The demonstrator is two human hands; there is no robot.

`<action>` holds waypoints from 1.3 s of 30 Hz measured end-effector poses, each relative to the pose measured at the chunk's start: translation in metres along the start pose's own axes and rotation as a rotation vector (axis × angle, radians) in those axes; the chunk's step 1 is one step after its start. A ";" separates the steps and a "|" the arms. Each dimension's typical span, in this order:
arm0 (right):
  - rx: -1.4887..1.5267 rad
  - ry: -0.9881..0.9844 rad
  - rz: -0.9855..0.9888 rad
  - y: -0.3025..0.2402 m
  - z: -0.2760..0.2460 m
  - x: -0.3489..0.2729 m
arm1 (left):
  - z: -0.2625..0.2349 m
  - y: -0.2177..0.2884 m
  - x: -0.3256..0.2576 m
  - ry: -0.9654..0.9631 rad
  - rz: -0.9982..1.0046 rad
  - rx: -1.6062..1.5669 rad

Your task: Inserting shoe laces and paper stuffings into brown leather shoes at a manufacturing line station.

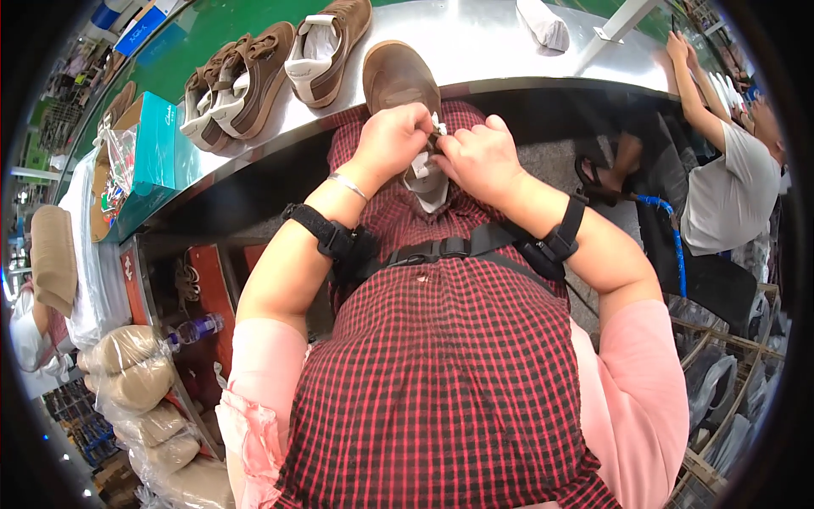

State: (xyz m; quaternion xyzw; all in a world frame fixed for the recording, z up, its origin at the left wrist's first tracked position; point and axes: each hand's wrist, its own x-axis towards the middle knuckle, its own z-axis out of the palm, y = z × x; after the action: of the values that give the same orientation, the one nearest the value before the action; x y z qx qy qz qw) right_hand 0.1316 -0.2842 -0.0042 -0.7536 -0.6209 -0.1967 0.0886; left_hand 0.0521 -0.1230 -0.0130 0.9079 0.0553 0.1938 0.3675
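Note:
A brown lace-up shoe [401,78] points away from me, its toe resting over the bench's near edge and its pale-lined heel opening toward my body. My left hand [393,140] is closed in a pinch at the left side of the shoe's lacing. From the right, my right hand [482,159] pinches at the same spot, its thumb and forefinger close to the left fingertips. A small white bit and a dark strand show between the fingers; whether the strand is a shoelace I cannot tell. The hands cover the middle of the shoe.
Several brown-and-white shoes [315,58] stand on the shiny metal bench [475,51] to the left. A teal box [155,144] with small items is farther left. A wrapped white item [543,25] lies at the back. Another person [733,187] sits at the right.

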 end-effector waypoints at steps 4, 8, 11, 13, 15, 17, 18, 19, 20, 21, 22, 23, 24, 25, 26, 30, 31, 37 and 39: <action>0.005 -0.301 0.152 -0.012 0.000 0.023 | -0.002 -0.003 0.000 -0.039 -0.153 -0.095; -0.042 -0.384 0.096 -0.017 0.009 0.028 | 0.001 -0.009 -0.002 0.002 -0.181 -0.177; -0.008 -0.354 0.093 -0.015 0.010 0.026 | -0.003 -0.002 -0.001 -0.042 -0.198 -0.121; 0.138 -0.358 0.130 -0.006 0.007 0.027 | -0.003 0.004 -0.002 -0.046 -0.222 -0.147; 0.237 -0.479 0.103 0.004 -0.009 0.025 | -0.005 0.013 -0.007 -0.026 -0.227 -0.131; 0.463 -0.629 0.024 0.018 -0.041 0.020 | -0.019 0.006 -0.017 0.088 -0.027 -0.033; 0.592 -0.658 -0.024 0.029 -0.062 0.012 | -0.028 0.000 -0.023 0.199 0.178 0.066; 0.569 -0.609 -0.027 0.045 -0.085 -0.001 | -0.037 -0.002 -0.029 0.239 0.148 0.060; 0.571 -0.549 0.085 0.061 -0.102 -0.015 | -0.048 -0.006 -0.040 0.286 0.101 0.063; 0.700 -0.582 0.266 0.082 -0.121 -0.031 | -0.052 -0.013 -0.052 0.268 -0.133 -0.162; 0.777 -0.534 0.382 0.104 -0.129 -0.051 | -0.057 -0.017 -0.063 0.260 -0.336 -0.294; 0.890 -0.564 0.600 0.127 -0.134 -0.076 | -0.060 -0.022 -0.070 0.238 -0.423 -0.335; 0.977 -0.613 0.949 0.144 -0.135 -0.100 | -0.058 -0.027 -0.075 0.208 -0.505 -0.376; 0.937 -0.571 1.055 0.158 -0.121 -0.124 | -0.054 -0.027 -0.078 0.194 -0.521 -0.430; 0.784 -0.650 1.123 0.175 -0.101 -0.147 | -0.047 -0.026 -0.080 0.171 -0.532 -0.488; 0.269 -0.763 0.850 0.173 -0.022 -0.173 | -0.034 -0.005 -0.078 0.103 -0.386 -0.308; 0.206 -0.684 0.766 0.166 -0.014 -0.165 | -0.032 0.002 -0.072 0.088 -0.336 -0.274; 0.101 -0.498 0.526 0.143 0.000 -0.078 | -0.031 0.013 -0.047 0.142 -0.232 -0.078; 0.135 -0.393 0.452 0.144 -0.002 -0.073 | -0.022 0.016 -0.048 0.168 -0.257 0.095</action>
State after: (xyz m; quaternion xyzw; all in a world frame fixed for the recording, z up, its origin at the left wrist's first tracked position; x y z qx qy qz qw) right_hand 0.2595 -0.3816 -0.0167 -0.8887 -0.4545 0.0193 0.0580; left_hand -0.0012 -0.1320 -0.0028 0.8903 0.2106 0.2178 0.3399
